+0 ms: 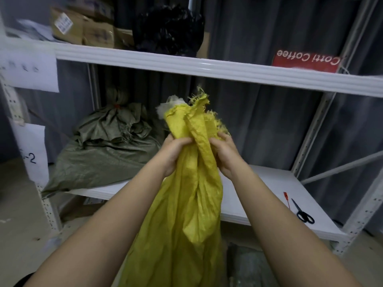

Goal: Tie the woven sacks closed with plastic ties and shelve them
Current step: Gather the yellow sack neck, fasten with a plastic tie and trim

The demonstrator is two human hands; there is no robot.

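A yellow woven sack (pixel 186 204) stands upright in front of me, its frayed mouth gathered into a bunch with white stuffing showing at the top. My left hand (pixel 175 151) grips the gathered neck from the left, and my right hand (pixel 224 153) grips it from the right. A red plastic tie (pixel 287 198) lies on the white lower shelf (pixel 259 195) at the right, beside black scissors (pixel 302 213). A green woven sack (pixel 107 148), tied shut at the top with a red tie, rests on the same shelf at the left.
The upper shelf (pixel 207 69) carries cardboard boxes (pixel 83 25), a black plastic bag (pixel 167 30) and a red Cotti Coffee box (pixel 306 61). Paper labels hang on the left upright. Another greenish sack (pixel 248 266) lies on the floor below my right arm.
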